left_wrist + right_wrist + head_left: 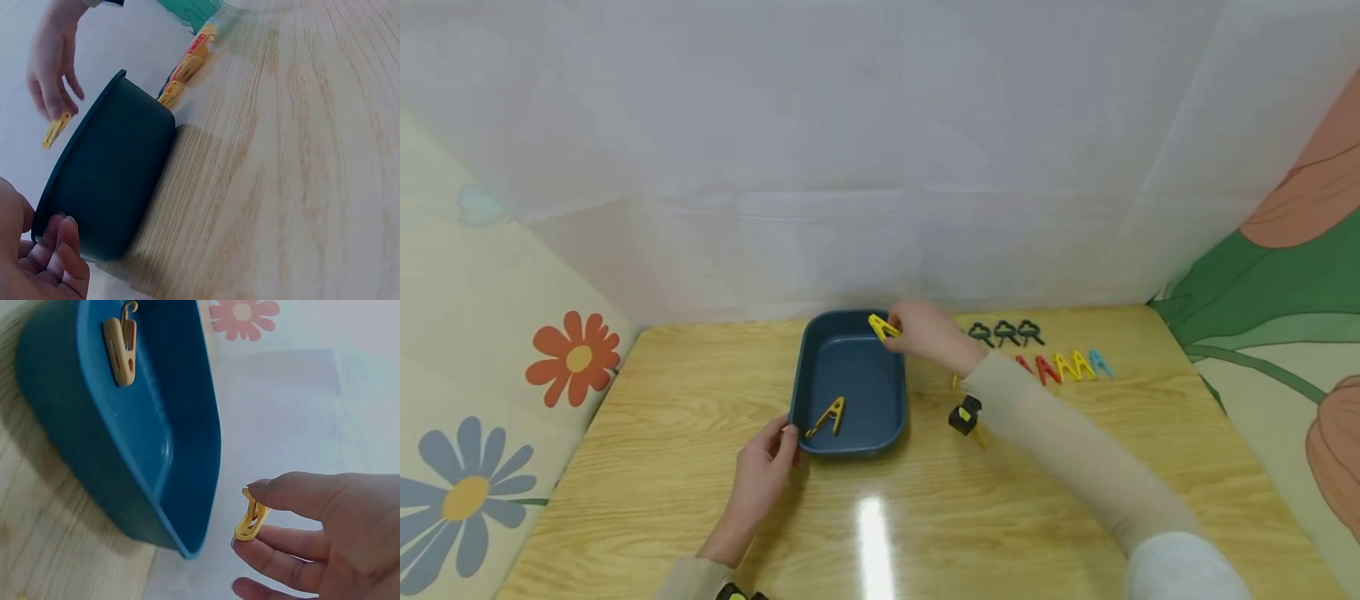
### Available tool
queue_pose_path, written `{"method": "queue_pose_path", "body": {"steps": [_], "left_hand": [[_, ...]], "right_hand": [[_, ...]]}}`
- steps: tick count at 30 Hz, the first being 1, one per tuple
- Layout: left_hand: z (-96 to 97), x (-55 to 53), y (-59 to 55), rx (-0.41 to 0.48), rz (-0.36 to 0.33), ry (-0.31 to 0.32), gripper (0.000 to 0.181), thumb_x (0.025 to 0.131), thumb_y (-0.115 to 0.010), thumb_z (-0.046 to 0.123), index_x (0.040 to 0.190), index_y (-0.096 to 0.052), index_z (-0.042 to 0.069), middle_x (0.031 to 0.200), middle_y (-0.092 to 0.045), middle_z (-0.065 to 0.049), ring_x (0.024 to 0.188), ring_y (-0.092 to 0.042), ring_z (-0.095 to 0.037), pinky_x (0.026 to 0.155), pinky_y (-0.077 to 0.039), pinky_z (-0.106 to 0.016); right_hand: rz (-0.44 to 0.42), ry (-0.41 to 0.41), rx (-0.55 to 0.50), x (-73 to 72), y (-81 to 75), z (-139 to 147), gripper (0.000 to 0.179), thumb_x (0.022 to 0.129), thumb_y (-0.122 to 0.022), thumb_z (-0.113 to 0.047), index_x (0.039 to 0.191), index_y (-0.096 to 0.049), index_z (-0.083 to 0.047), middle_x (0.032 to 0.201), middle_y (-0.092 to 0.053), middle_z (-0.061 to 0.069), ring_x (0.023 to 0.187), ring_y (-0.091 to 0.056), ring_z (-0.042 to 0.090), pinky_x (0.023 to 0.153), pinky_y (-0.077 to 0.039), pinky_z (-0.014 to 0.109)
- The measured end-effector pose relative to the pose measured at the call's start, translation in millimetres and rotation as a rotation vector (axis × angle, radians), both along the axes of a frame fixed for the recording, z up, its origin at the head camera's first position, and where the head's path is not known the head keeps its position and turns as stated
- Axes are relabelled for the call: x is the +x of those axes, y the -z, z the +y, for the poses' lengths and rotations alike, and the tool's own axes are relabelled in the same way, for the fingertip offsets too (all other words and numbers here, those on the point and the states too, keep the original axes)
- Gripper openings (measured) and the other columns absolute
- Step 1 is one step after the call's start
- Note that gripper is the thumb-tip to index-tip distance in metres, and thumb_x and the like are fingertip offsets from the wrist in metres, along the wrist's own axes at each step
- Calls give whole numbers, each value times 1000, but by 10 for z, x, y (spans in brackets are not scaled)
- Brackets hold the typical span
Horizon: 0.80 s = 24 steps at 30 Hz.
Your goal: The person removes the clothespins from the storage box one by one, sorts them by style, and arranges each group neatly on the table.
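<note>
A dark blue plastic bin point(868, 375) stands on the wooden table. My left hand point(763, 467) grips its near left corner, with the fingers point(65, 250) curled below the rim in the left wrist view. Over the far right corner, my right hand point(925, 333) pinches a yellow clothespin point(882, 327) between thumb and fingers. The right wrist view shows this clothespin point(252, 519) held above the rim, touching no part of the bin. A darker yellow clothespin with a hook point(827, 417) lies inside, near the bin's front left.
Right of the bin, dark green clips point(1006, 332) form a back row. In front of them stand red point(1047, 369), yellow point(1072, 367) and light blue point(1100, 363) clothespins, partly covered by my right arm. A white sheet point(880, 167) hangs behind the table.
</note>
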<state>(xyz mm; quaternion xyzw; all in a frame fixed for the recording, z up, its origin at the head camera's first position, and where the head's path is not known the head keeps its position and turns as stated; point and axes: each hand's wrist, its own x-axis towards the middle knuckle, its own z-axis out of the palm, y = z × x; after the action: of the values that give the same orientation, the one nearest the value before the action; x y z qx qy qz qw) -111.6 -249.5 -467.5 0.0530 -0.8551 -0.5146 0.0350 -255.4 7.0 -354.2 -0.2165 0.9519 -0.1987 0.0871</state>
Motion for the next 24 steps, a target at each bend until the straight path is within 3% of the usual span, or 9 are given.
{"method": "queue_pose_path", "body": {"steps": [9,16,24], "left_hand": [[17,-5,6,6,6,10,36,110,-50,16,137,-61,-5,84,-67,-13,73,-61,-15,61,-49,-24],[34,-4,21,-2,23,15,34,110,-51,15,135,-62,-5,81,-66,-13,71,-61,-15,60,-48,-25],[18,-5,11,1,0,21,36,111,-50,17,138,-61,-4,86,-67,-14,74,-61,-15,62,-49,-24]], "right_hand": [[26,14,-44,47,30,444,26,98,-71,-24,115,-71,-4,107,-71,10,92,-64,24,82,-53,43],[12,78,-64,137,48,800,32,99,-72,-23,122,-69,-1,112,-69,13,98,-64,27,87,-53,46],[3,137,-107,172,189,1207,36,99,-71,-23,123,-67,4,118,-69,20,109,-65,35,94,-53,52]]}}
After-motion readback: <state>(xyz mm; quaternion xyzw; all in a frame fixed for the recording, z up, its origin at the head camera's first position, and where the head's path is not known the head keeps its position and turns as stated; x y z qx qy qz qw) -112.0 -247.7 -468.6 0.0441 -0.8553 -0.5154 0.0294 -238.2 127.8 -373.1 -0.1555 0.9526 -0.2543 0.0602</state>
